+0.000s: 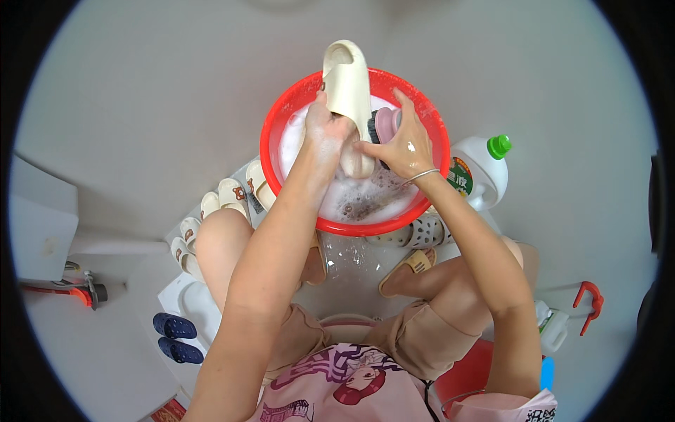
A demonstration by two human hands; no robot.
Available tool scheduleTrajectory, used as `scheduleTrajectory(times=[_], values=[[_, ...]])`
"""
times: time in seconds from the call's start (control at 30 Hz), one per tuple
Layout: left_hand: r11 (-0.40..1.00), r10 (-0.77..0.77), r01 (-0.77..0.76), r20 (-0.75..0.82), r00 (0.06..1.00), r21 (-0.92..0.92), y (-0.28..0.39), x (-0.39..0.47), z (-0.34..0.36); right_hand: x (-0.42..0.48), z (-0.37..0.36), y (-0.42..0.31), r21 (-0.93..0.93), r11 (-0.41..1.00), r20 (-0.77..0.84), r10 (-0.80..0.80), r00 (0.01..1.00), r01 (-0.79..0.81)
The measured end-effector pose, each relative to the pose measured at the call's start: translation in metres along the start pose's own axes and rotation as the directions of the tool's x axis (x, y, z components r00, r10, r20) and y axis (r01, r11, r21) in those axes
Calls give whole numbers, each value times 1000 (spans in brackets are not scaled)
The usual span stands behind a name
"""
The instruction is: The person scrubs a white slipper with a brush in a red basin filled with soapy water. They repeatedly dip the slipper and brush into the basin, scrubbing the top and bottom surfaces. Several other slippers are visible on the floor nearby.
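My left hand (328,122) grips a cream slide slipper (350,87) around its middle, fingers partly hidden inside the strap. The slipper is held over a red plastic basin (274,198), one end past the far rim and the other above the suds. In my right hand (411,145) is a pink scrub brush (387,124) with dark bristles turned to the slipper's right side. My right thumb lies by the slipper's lower edge. White foam and greyish soapy water (364,203) fill the basin's bottom.
A white detergent bottle (480,171) with a green cap stands right of the basin. Several cream slippers (232,192) sit at the left, a grey clog (422,232) below the basin. Navy clogs (176,337) lie lower left. A white jug (553,329) is lower right.
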State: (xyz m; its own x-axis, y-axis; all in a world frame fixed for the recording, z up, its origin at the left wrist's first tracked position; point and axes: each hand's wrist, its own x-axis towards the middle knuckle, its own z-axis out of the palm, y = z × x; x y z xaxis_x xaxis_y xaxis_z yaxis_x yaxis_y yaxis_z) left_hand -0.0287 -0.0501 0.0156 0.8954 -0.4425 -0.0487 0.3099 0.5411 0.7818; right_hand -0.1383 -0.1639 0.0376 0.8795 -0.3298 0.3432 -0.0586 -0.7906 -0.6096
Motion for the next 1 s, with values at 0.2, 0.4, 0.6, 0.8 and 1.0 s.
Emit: scheduleTrajectory(times=[0.2,0.4,0.6,0.8,1.0], values=[[727,-273,182,-36,961,-662,24,16,37,22,-13,-6,145,960,-6,242,970,-238],[872,-478,482,-58,876,83,38,1,28,26,13,36,634,540,316,473,823,-553],[363,200,191,-276,940,912,50,-24,24,23,8,26,758,232,443,501,743,-609],[848,-491,494,-66,869,191,15,-25,-2,24,8,-3,614,723,-21,416,909,-317],[836,-505,539,-243,828,99,12,-19,-9,-2,14,-27,837,378,254,372,893,-396]])
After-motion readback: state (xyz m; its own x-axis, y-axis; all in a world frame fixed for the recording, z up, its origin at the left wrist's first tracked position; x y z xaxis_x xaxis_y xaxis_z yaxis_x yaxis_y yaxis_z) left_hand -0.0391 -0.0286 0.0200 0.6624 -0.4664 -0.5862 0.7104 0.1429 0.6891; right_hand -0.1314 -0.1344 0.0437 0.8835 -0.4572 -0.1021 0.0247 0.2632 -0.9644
